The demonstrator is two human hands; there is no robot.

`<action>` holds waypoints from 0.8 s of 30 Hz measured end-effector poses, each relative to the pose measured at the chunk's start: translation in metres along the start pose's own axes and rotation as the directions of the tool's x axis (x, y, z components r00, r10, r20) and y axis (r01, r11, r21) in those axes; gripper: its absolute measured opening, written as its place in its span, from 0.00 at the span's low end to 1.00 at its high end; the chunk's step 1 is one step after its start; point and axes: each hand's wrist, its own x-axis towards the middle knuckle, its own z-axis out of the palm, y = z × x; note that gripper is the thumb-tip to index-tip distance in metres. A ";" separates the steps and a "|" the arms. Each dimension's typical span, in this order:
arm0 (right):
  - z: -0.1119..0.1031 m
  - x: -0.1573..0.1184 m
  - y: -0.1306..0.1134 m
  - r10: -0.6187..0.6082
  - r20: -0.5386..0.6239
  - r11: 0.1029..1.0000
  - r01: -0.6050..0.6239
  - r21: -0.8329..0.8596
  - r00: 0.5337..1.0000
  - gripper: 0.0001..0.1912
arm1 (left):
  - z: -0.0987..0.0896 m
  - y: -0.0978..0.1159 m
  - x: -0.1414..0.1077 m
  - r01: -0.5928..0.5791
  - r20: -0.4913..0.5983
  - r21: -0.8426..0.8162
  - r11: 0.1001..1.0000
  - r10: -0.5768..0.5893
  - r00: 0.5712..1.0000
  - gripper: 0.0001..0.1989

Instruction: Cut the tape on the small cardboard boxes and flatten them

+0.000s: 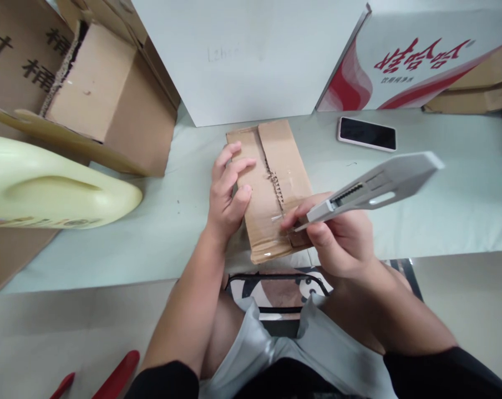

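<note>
A small brown cardboard box (261, 191) lies in front of me on the pale green cloth, a ragged torn seam running along its top. My left hand (229, 194) holds the box by its left side, with fingertips and thumb pressed on the top. In my right hand (344, 235) is a grey utility knife (379, 185), gripped near its front end. Its tip points down at the near end of the seam, and my right fingers touch the box there. Whether the blade is in the cardboard I cannot tell.
A smartphone (367, 134) lies at the right back. Behind the box stand a large white box (251, 72) and a red-and-white carton (404, 72). To the left are a yellow jug (63, 183) and an open cardboard carton (138, 105). The table's front edge is close to my lap.
</note>
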 end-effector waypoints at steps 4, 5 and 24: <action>-0.003 0.006 0.001 -0.058 0.042 0.995 0.062 -0.080 0.997 0.13 | -0.001 0.001 0.000 0.040 0.018 0.012 0.999 -0.040 0.999 0.28; -0.004 0.007 0.000 -0.079 0.056 0.991 0.085 -0.104 0.995 0.13 | -0.001 0.001 0.000 0.049 0.021 0.016 0.999 -0.049 0.999 0.28; 0.000 0.001 -0.001 0.044 0.019 0.995 -0.045 0.089 0.999 0.13 | -0.001 0.001 -0.001 0.043 0.008 0.041 0.998 -0.044 0.999 0.29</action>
